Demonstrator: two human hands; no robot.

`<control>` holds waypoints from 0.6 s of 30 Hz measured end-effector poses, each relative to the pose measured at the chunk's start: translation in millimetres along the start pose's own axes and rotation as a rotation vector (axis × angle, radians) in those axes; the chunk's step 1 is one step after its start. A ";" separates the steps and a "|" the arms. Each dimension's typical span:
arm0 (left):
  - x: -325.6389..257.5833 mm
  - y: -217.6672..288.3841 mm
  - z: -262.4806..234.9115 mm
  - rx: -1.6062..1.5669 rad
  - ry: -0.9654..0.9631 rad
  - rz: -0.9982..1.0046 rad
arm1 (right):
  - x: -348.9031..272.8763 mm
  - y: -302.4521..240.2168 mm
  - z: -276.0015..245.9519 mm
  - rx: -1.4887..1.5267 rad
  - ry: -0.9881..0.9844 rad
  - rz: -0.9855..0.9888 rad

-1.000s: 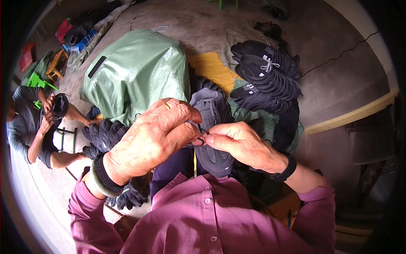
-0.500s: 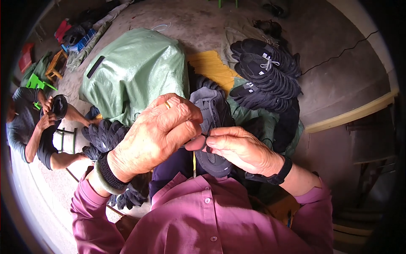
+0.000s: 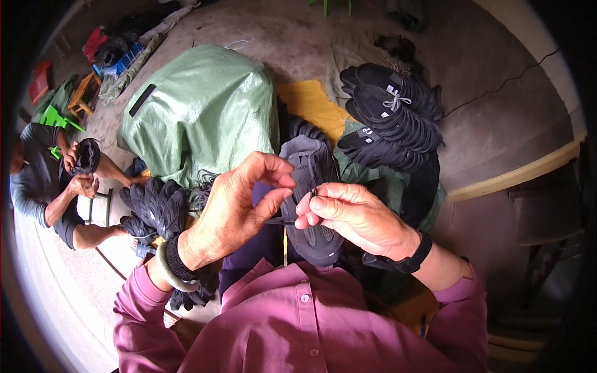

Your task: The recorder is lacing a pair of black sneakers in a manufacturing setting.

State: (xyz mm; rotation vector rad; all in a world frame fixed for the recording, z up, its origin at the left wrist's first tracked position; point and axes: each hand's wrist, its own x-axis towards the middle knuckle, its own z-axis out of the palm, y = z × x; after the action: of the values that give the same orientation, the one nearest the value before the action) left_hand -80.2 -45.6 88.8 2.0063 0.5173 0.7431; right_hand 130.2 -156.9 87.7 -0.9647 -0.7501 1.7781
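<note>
A dark grey and black lace-up shoe [image 3: 314,239] rests in my lap, its toe toward me and its padded opening away from me. Above it, my right hand [image 3: 364,214] pinches a thin black shoelace [image 3: 313,190] between thumb and index finger, the other fingers curled. Just to the left, my left hand [image 3: 233,202] curves thumb and index finger together in a pinch, tips near the lace; the bit between them is barely visible. A dark strand runs from under the left thumb toward the right fingers. Both hands partly cover the shoe's middle.
Stacked black shoes [image 3: 395,115] stand at the far right, and more black shoes [image 3: 158,208] lie at my left. A green sheet [image 3: 199,105] covers a large heap ahead. On the left, a seated co-worker [image 3: 40,168] handles a black shoe [image 3: 87,155]. A wooden edge [image 3: 516,177] runs along the right.
My left hand has dropped back slightly, away from the right fingers, and its grip has loosened into a rounder pinch. More of the shoe shows now. The co-worker's lower hand has shifted.
</note>
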 end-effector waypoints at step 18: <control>-16.9 -50.3 19.5 -0.194 -0.348 -0.291 | -11.2 -191.5 -17.0 -0.364 -0.128 -0.485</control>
State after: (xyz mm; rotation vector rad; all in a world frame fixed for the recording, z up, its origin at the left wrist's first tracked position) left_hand -82.7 -42.6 32.4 1.7784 0.4943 0.2477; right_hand 232.7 -96.0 238.9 -0.8124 -1.3007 1.3088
